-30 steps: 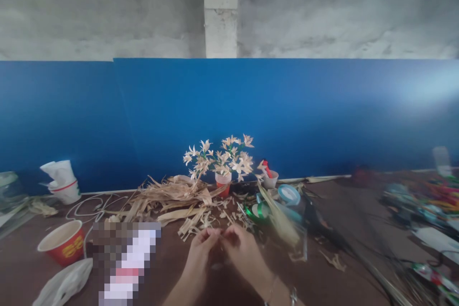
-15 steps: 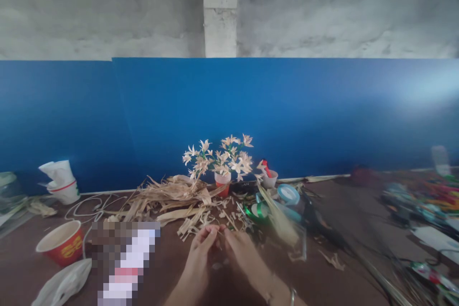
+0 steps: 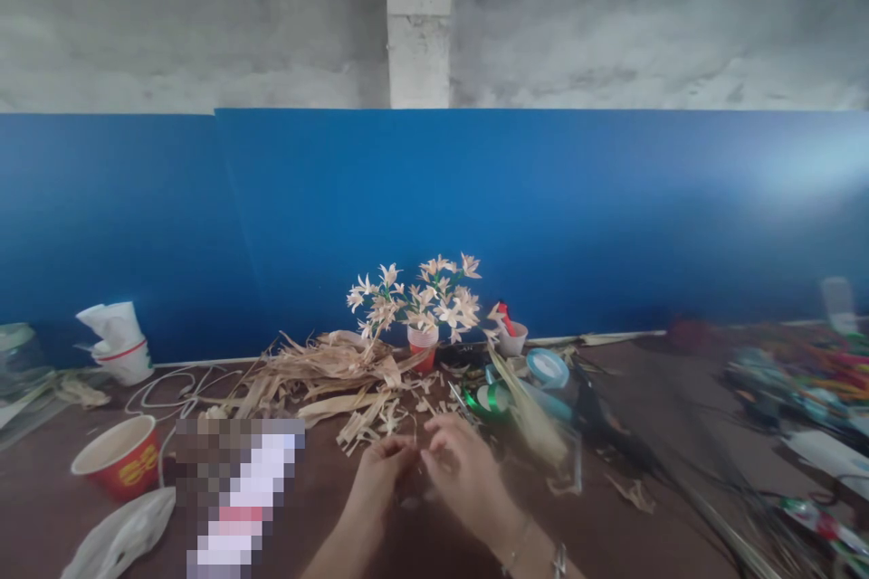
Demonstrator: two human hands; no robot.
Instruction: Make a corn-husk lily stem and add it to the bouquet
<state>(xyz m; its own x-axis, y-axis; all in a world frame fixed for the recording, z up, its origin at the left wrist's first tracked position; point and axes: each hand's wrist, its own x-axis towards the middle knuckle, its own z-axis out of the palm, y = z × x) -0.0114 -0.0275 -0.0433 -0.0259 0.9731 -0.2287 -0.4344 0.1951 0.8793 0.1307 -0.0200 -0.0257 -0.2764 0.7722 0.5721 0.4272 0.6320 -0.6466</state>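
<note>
My left hand point(image 3: 376, 479) and my right hand point(image 3: 463, 470) meet low in the middle of the brown table point(image 3: 665, 470). Their fingertips pinch together on something thin and small between them; I cannot make out what it is. Just beyond them lie pale cut scraps of dried husk point(image 3: 380, 421). A heap of dried corn husks point(image 3: 319, 371) spreads behind that. Further back stands a small red cup holding pale husk flowers point(image 3: 421, 298).
A red paper cup point(image 3: 120, 456) and a white plastic bag point(image 3: 119, 538) sit front left, stacked white cups point(image 3: 119, 342) behind them. Tape rolls point(image 3: 547, 366), green ribbon point(image 3: 492, 398) and a bundle of thin dark stems point(image 3: 679, 488) lie right. A blue board point(image 3: 543, 217) backs the table.
Both hands have drawn slightly back towards me and stayed pinched together. The right hand's fingers have shifted over the small piece. Nothing else moved.
</note>
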